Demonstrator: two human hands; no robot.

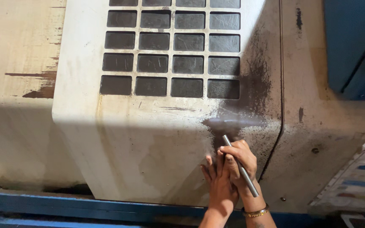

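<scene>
My right hand [241, 159] grips a thin grey metal rod [252, 186] slanting from upper left to lower right, its upper tip near a dark worn patch on the cream machine cover [127, 139]. A gold bangle [255, 212] circles that wrist. My left hand [217, 182] lies flat against the cover just left of the right hand, fingers together and pointing up, touching it.
A grid of dark rectangular window openings [172, 52] fills the cover's upper part. A blue rail [64, 207] runs along the bottom. A blue panel [355, 42] stands at the upper right, and a worn painted panel [355, 181] at the lower right.
</scene>
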